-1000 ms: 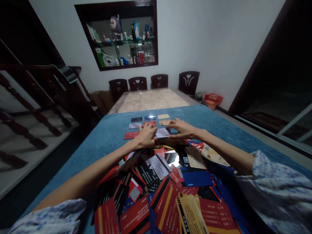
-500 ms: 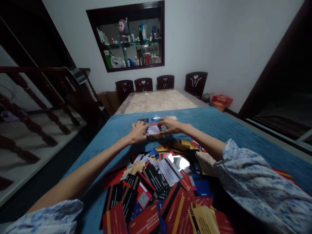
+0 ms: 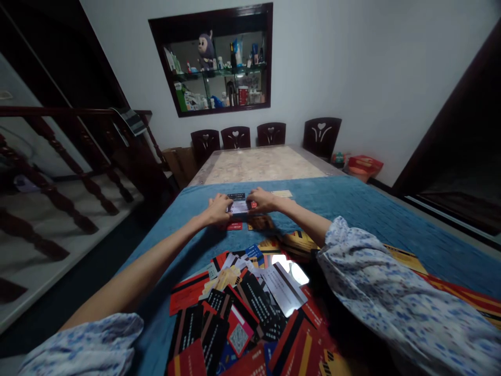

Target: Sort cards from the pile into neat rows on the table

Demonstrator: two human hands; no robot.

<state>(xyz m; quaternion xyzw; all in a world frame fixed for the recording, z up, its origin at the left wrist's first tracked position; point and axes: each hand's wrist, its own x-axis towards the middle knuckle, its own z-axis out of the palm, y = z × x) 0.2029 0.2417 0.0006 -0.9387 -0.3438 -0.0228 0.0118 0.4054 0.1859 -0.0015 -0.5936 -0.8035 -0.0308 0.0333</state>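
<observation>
A white card lies between my two hands at the far part of the blue cloth. My left hand grips its left end with bent fingers, and my right hand has its right end between thumb and fingers. Just beyond it is a black card. A red card lies on the near side, beside a gold-brown card under my right wrist. Closer to me spreads a heap of overlapping cards, among them a white card with a dark stripe and black cards.
Blue cloth covers the near part of the long table; bare stone-patterned top shows beyond. A pale card lies right of my right hand. Dark chairs stand at the far end. Gold and red cards lie near my right sleeve.
Both hands have shifted slightly left with the white card, which now sits nearer the black card. Red and gold-brown cards near it show more clearly. The view has turned a little.
</observation>
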